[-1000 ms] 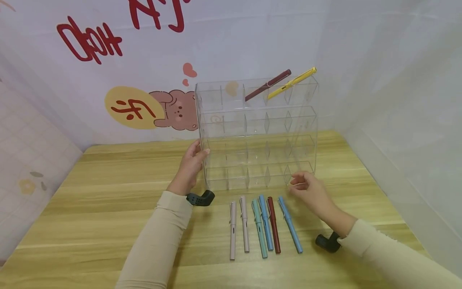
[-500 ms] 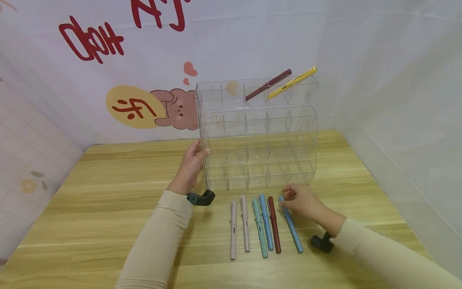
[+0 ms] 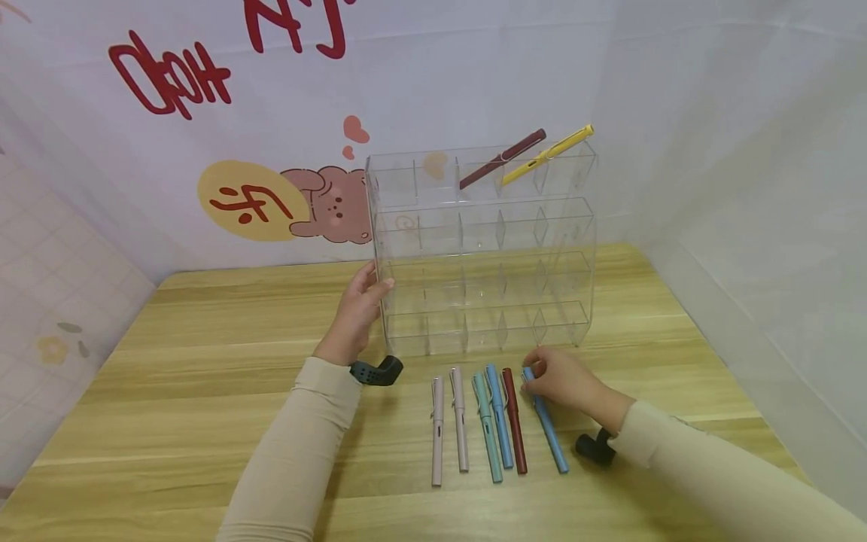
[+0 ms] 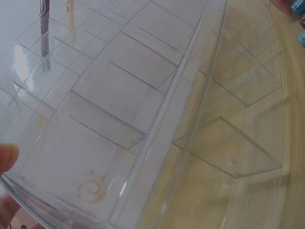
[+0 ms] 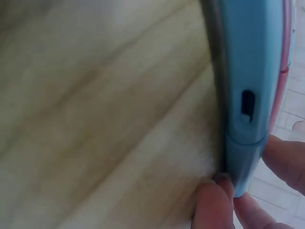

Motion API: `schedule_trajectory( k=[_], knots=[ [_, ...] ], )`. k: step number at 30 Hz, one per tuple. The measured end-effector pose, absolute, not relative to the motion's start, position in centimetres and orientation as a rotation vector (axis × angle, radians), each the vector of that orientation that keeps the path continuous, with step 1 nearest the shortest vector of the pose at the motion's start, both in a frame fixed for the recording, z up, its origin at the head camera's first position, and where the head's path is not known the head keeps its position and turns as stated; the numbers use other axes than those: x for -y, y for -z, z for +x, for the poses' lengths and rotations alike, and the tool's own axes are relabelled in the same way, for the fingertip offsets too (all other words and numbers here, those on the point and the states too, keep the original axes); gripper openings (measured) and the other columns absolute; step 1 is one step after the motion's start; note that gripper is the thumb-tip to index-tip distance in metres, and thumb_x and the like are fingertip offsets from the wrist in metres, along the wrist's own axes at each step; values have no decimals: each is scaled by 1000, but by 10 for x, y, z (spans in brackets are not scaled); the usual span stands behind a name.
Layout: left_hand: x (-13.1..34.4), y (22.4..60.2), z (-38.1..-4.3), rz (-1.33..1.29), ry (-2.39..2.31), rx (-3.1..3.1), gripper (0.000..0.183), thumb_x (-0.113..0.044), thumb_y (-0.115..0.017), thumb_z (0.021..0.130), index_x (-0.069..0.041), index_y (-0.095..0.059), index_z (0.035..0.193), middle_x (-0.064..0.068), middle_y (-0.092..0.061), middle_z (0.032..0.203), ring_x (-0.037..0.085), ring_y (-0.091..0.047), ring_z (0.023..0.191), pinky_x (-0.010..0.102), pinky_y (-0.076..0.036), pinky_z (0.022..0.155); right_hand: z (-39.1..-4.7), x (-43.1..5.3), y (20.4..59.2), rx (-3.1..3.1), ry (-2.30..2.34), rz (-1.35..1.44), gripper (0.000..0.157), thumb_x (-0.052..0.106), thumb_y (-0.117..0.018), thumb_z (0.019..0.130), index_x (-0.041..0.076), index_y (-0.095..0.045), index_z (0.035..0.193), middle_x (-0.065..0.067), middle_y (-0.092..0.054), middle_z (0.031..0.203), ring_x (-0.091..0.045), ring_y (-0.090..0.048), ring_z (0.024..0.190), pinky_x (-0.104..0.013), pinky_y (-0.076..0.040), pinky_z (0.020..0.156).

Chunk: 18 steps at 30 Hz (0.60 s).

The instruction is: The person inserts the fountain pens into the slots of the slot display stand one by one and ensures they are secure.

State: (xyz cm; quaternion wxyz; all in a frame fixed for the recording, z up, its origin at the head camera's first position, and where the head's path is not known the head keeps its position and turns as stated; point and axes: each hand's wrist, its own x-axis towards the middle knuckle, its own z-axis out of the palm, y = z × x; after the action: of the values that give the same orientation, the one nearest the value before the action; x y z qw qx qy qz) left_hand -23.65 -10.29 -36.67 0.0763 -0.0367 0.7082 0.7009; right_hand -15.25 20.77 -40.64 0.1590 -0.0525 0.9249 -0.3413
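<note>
My left hand [image 3: 355,312] grips the left side of a clear acrylic pen rack [image 3: 482,229], thumb at the front edge and fingers behind it. In the left wrist view the thumb [image 4: 8,156] shows at the rack's edge. With thumb and fingers on either side of its cap end, my right hand [image 3: 567,380] pinches a light blue pen [image 3: 550,433], the rightmost of the row. That pen [image 5: 250,57] lies along the wood in the right wrist view. A maroon pen [image 3: 503,159] and a yellow pen [image 3: 549,156] lean in the rack's top tier.
Left of the held pen lie a dark red pen [image 3: 515,425], another blue pen [image 3: 500,421], a teal pen [image 3: 489,436] and two pale pinkish pens [image 3: 437,436]. The wooden table [image 3: 203,376] meets a white printed cloth [image 3: 474,68] behind the rack.
My right hand has moved left and down from the rack's lower right corner to the rightmost blue pen and pinched its cap end. The left hand has stayed on the rack.
</note>
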Motion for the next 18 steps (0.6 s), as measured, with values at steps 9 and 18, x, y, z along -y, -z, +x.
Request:
schedule_trajectory(
  k=[9,18],
  knots=[
    [104,366,-237,-112,-2085,-2133,59,-23,-52,100,-17,-26,153,12,-29,154,31,-34,136,53,-27,110,-156,-201,403,-2663,912,-155,31,9,-76,78,-6,-64,102,-16,-65,92,-21,-58,76,-34,-50,65],
    [104,366,-236,-114,-2092,-2129,59,-22,-52,100,-17,-26,153,11,-31,153,30,-36,135,53,-28,110,-159,-203,405,-2648,923,-127,23,9,-74,78,-2,-63,95,-17,-66,94,-22,-60,80,-37,-51,68]
  ],
)
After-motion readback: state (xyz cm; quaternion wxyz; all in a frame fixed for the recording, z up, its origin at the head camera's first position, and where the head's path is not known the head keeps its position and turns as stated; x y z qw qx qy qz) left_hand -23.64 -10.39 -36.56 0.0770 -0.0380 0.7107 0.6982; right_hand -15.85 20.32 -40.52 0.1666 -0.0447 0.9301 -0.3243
